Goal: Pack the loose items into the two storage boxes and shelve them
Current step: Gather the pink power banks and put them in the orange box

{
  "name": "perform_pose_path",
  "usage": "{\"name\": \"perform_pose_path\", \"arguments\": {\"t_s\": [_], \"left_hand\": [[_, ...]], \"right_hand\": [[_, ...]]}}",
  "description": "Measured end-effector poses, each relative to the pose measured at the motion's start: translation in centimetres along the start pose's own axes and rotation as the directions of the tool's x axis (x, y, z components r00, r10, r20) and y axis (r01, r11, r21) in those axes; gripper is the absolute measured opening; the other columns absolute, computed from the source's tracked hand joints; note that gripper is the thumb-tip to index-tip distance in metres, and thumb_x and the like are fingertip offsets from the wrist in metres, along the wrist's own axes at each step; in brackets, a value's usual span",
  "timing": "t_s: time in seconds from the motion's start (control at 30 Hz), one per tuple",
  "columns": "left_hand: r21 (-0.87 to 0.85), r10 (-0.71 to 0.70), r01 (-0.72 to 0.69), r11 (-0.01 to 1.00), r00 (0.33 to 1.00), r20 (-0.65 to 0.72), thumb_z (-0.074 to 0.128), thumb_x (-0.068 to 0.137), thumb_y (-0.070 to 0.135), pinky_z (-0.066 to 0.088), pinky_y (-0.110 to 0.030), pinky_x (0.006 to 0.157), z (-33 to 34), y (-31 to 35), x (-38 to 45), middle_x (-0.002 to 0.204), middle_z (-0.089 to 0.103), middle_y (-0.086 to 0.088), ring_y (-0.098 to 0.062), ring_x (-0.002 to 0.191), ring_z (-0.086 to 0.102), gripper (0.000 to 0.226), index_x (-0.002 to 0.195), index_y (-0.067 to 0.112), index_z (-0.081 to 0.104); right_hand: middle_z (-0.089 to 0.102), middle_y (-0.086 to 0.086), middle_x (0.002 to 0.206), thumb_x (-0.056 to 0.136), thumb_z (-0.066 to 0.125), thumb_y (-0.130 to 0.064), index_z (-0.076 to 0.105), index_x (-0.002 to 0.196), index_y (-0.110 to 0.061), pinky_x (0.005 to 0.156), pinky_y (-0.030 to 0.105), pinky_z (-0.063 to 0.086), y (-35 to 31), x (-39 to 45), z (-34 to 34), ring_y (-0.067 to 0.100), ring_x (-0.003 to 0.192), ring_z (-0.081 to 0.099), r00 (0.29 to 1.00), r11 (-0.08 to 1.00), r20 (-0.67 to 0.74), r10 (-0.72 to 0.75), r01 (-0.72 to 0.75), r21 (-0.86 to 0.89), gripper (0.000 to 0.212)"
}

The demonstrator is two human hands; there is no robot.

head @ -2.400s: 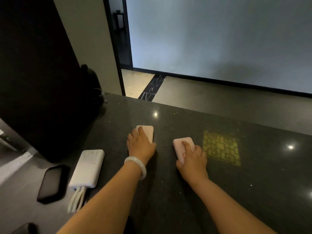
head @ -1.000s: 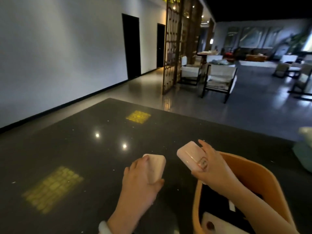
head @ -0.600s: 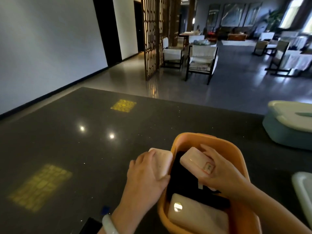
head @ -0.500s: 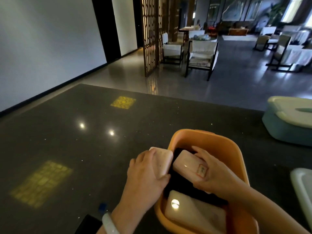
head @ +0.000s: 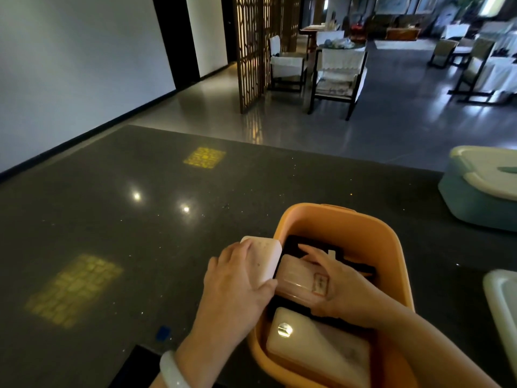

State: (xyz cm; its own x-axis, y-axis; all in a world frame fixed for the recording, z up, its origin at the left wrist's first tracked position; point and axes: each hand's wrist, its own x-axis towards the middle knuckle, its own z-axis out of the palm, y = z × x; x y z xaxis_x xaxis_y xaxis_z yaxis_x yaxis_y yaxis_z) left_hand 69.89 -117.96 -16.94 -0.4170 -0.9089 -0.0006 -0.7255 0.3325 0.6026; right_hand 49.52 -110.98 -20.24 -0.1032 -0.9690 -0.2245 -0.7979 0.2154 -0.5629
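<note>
An orange storage box [head: 372, 228] stands on the dark stone counter [head: 140, 247] in front of me. My right hand [head: 341, 287] holds a pink power bank [head: 296, 278] low inside the box, over a black item [head: 307, 245]. A white power bank [head: 316, 351] lies at the box's near end. My left hand [head: 237, 289] grips a second pink-white power bank [head: 265, 259] at the box's left rim. A teal storage box [head: 475, 203] with a white lid stands at the far right.
A white lid or tray edge [head: 503, 312] shows at the right border. A dark flat object [head: 134, 368] lies near the counter's front edge, with a small blue mark [head: 163, 333] beside it. Chairs [head: 338, 77] and a wooden lattice screen [head: 251, 49] stand on the floor beyond.
My view swung right from the counter's left end to the orange box. Both hands carried the pink power banks there; the right one has sunk into the box, the left one reached the rim.
</note>
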Motion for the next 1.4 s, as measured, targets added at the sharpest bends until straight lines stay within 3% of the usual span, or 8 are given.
{"name": "perform_pose_path", "arguments": {"t_s": [0.83,0.97,1.03,1.1,1.13,1.2,1.27,1.4], "left_hand": [[0.029,-0.033,0.033,0.999,0.999,-0.023,0.068,0.081,0.050,0.032,-0.034,0.108,0.5,0.3,-0.2,0.146,0.030,0.016,-0.008,0.131,0.028,0.083,0.147,0.038,0.019],[-0.019,-0.019,0.018,1.000,1.000,-0.024,0.068,0.082,0.048,0.031,-0.033,0.107,0.2,0.4,-0.4,0.144,0.030,0.017,-0.006,0.128,0.027,0.079,0.146,0.038,0.022],[-0.034,0.008,-0.009,0.999,1.000,-0.028,0.068,0.082,0.047,0.030,-0.031,0.107,0.1,0.9,-0.4,0.144,0.029,0.018,-0.004,0.125,0.026,0.078,0.145,0.039,0.022],[-0.052,0.041,-0.042,0.998,0.999,-0.030,0.068,0.082,0.046,0.030,-0.031,0.110,0.1,1.8,-0.5,0.143,0.027,0.019,-0.002,0.123,0.025,0.078,0.144,0.041,0.021],[-0.054,0.064,-0.065,0.996,0.998,-0.029,0.068,0.082,0.047,0.031,-0.033,0.111,0.2,2.3,-0.6,0.143,0.026,0.020,-0.002,0.123,0.025,0.079,0.144,0.042,0.020],[-0.038,0.128,-0.129,0.991,0.991,-0.031,0.066,0.081,0.052,0.031,-0.033,0.112,0.6,3.4,-0.8,0.143,0.023,0.021,-0.003,0.125,0.024,0.081,0.144,0.042,0.015],[-0.039,0.187,-0.189,0.981,0.981,-0.044,0.063,0.082,0.056,0.030,-0.030,0.111,1.3,4.5,-1.0,0.142,0.022,0.022,-0.001,0.123,0.023,0.080,0.142,0.044,0.011],[-0.227,0.167,-0.170,0.959,0.985,-0.033,0.068,0.078,0.055,0.029,-0.024,0.108,1.3,5.3,-0.5,0.128,0.024,0.030,0.004,0.121,0.025,0.078,0.133,0.053,0.014]], "right_hand": [[0.028,-0.018,0.144,0.070,0.079,-0.034,0.004,0.143,-0.052,0.111,0.033,0.031,0.2,0.1,0.2,0.004,0.129,0.033,0.997,0.998,0.064,-0.040,0.037,0.054,0.106],[0.023,-0.024,0.143,0.074,0.075,-0.045,0.013,0.140,-0.053,0.115,0.036,0.024,-0.2,-0.3,0.1,0.002,0.134,0.020,0.997,0.996,-0.054,-0.059,0.062,0.062,0.091],[0.034,-0.028,0.133,0.083,0.069,-0.039,0.029,0.134,-0.050,0.113,0.033,0.030,-1.1,-0.8,-0.4,-0.001,0.128,0.029,0.979,0.987,-0.197,-0.049,0.077,0.137,0.065],[0.049,-0.030,0.115,0.090,0.061,-0.032,0.047,0.121,-0.043,0.096,0.023,0.045,-2.3,-1.5,-1.1,-0.004,0.112,0.049,0.959,0.961,-0.280,0.037,0.043,0.273,0.036],[0.058,-0.027,0.104,0.092,0.058,-0.032,0.054,0.113,-0.040,0.082,0.016,0.049,-3.1,-1.8,-1.5,-0.003,0.101,0.058,0.960,0.922,-0.264,0.093,0.018,0.388,0.023],[0.070,-0.014,0.087,0.094,0.053,-0.032,0.062,0.102,-0.030,0.062,0.013,0.051,-4.2,-1.9,-1.9,0.003,0.081,0.068,0.975,0.722,-0.114,0.192,-0.061,0.689,0.012],[0.073,-0.004,0.087,0.093,0.054,-0.032,0.064,0.102,-0.024,0.067,0.026,0.058,-4.9,-2.1,-2.2,0.011,0.081,0.071,0.977,0.580,-0.022,0.211,-0.107,0.808,0.015],[0.073,-0.003,0.096,0.095,0.053,-0.028,0.064,0.110,-0.023,0.090,0.044,0.054,-4.4,-1.9,-2.9,0.018,0.094,0.069,0.967,0.575,-0.079,0.242,-0.078,0.814,0.019]]}}
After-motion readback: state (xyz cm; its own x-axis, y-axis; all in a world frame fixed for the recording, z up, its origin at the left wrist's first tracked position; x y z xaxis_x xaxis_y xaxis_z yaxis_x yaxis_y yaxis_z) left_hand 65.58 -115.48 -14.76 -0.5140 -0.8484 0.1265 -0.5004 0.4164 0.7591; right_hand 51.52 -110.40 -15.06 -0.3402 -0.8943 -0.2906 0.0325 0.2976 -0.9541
